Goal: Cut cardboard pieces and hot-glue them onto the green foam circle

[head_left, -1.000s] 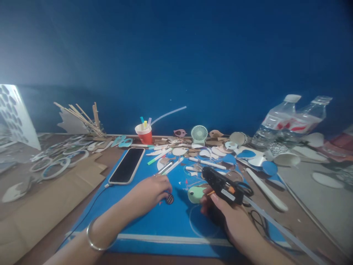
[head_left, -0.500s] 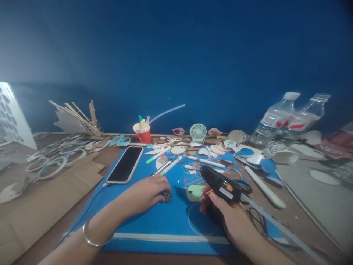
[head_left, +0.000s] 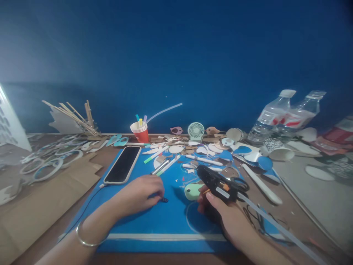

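My left hand (head_left: pixel 147 191) is closed over the blue mat (head_left: pixel 132 224), its fingertips pinching a small dark piece with light stripes (head_left: pixel 164 200). Most of that piece is hidden, and only a thin part shows. In my right hand (head_left: pixel 223 213) is a black hot glue gun (head_left: pixel 215 182), its nozzle pointing up and to the left. A long translucent glue stick (head_left: pixel 271 219) trails from its back end. Just left of my right fingers, a pale green bird cutout (head_left: pixel 192 191) with a dark eye lies on the mat, its right end partly covered.
A phone (head_left: pixel 122 165) on a cable lies at the mat's left. Pens and paper scraps crowd the back, with a red cup (head_left: pixel 141 135) and a small fan (head_left: pixel 196 131) behind. Plastic bottles (head_left: pixel 271 116) stand at right; cardboard (head_left: pixel 52 198) covers the left.
The dark striped piece has turned in my left fingers from showing its face to nearly edge-on. The whole view has shifted slightly; my right hand keeps hold of the glue gun.
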Tool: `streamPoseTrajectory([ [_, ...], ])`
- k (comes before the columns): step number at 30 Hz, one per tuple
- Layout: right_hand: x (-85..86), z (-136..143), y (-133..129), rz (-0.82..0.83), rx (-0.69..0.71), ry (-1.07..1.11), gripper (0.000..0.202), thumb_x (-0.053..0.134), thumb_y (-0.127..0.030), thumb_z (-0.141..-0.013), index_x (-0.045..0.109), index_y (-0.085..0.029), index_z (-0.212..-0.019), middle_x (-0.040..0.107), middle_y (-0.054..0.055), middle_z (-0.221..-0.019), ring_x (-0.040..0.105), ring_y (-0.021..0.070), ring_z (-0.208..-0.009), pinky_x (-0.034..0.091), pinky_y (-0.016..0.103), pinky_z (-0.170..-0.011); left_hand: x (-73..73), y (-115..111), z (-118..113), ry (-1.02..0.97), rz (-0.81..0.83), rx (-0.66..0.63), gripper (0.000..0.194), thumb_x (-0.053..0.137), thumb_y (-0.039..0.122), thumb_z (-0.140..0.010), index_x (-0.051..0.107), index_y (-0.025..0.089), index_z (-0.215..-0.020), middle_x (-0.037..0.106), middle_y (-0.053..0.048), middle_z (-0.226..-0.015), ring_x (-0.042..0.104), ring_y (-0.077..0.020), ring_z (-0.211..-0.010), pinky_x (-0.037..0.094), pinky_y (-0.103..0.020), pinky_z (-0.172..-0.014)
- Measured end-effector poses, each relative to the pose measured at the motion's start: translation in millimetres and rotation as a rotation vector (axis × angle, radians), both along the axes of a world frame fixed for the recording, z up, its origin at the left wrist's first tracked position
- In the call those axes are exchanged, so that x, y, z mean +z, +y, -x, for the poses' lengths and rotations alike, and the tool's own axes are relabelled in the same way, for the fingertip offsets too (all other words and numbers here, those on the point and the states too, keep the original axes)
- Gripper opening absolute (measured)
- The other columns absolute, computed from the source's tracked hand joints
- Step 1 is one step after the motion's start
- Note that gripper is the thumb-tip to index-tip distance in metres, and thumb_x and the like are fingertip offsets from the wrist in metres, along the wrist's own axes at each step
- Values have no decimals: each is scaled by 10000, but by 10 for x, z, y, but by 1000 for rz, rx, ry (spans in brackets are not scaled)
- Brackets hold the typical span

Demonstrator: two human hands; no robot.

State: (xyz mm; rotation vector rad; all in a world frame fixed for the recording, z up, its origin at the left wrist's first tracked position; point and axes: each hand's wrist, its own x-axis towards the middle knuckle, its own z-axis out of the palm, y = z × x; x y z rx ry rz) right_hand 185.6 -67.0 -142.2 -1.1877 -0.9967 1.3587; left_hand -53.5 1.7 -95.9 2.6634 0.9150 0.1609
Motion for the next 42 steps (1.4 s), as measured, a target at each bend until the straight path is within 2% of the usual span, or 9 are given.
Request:
streamPoseTrajectory([
  [8, 47, 20, -9, -17, 65, 36, 205, 614, -338, -728, 591, -163, -833, 623, 15, -621, 587, 190, -637, 430, 318, -643, 5, -209, 79, -382, -460, -298, 309, 597, 114, -740, 596, 225, -1029, 684, -37, -762, 602, -179, -720, 444, -316, -676],
  [11, 108, 95, -57, 80, 83, 195, 248, 700, -290, -626, 580, -167, -805, 603, -11, -590, 566, 160, -583, 417, 276, -583, -43, -457, -54, -442, -607, -151, 283, 534, 64, -785, 608, 230, -1001, 707, -13, -754, 626, -173, -707, 430, -351, -733],
  [20, 197, 165, -141, 196, 175, 410, 311, 733, -179, -551, 557, -153, -806, 568, -35, -567, 517, 115, -540, 398, 242, -564, -113, -632, -358, -455, -650, -142, 257, 488, 39, -811, 631, 211, -938, 714, -13, -720, 634, -170, -709, 417, -367, -764],
  [25, 245, 141, -160, 246, 143, 478, 276, 678, -112, -595, 538, -164, -827, 557, -42, -580, 522, 106, -535, 403, 227, -554, -2, -438, -295, -359, -642, -420, 267, 553, 27, -750, 625, 154, -973, 707, -43, -777, 632, -171, -702, 466, -305, -665],
  [27, 249, 136, -163, 278, 120, 519, 268, 661, -89, -604, 537, -165, -829, 562, -39, -601, 524, 101, -535, 413, 223, -553, 6, -380, -289, -421, -552, -410, 296, 571, 27, -727, 617, 144, -995, 698, -59, -784, 625, -169, -711, 483, -290, -661],
  [30, 227, 126, -137, 330, 53, 588, 264, 665, -94, -616, 545, -168, -839, 568, -35, -620, 528, 91, -525, 431, 216, -549, -43, -335, -367, -710, -254, -75, 236, 602, 28, -699, 640, 187, -869, 662, -33, -746, 604, -148, -713, 487, -269, -678],
  [34, 175, 86, -67, 387, -42, 670, 268, 690, -130, -626, 560, -172, -857, 600, -17, -669, 540, 82, -524, 457, 216, -568, -134, -300, -623, -984, 523, 393, 139, 681, 136, -657, 617, 168, -776, 619, -13, -705, 570, -121, -629, 465, -214, -528],
  [37, 154, 56, -25, 398, -67, 703, 232, 691, -132, -620, 570, -168, -815, 613, -11, -660, 544, 82, -526, 466, 220, -589, -175, -284, -803, -1043, 999, 338, 238, 695, 168, -643, 620, 150, -869, 651, -39, -753, 581, -128, -637, 448, -209, -518],
  [42, 178, 59, 11, 403, -54, 622, 202, 685, -157, -600, 591, -157, -779, 583, -23, -546, 535, 97, -500, 451, 207, -530, -190, -279, -893, -1113, 1182, 276, 299, 691, 162, -652, 640, 138, -945, 673, -71, -766, 613, -145, -661, 431, -201, -529],
])
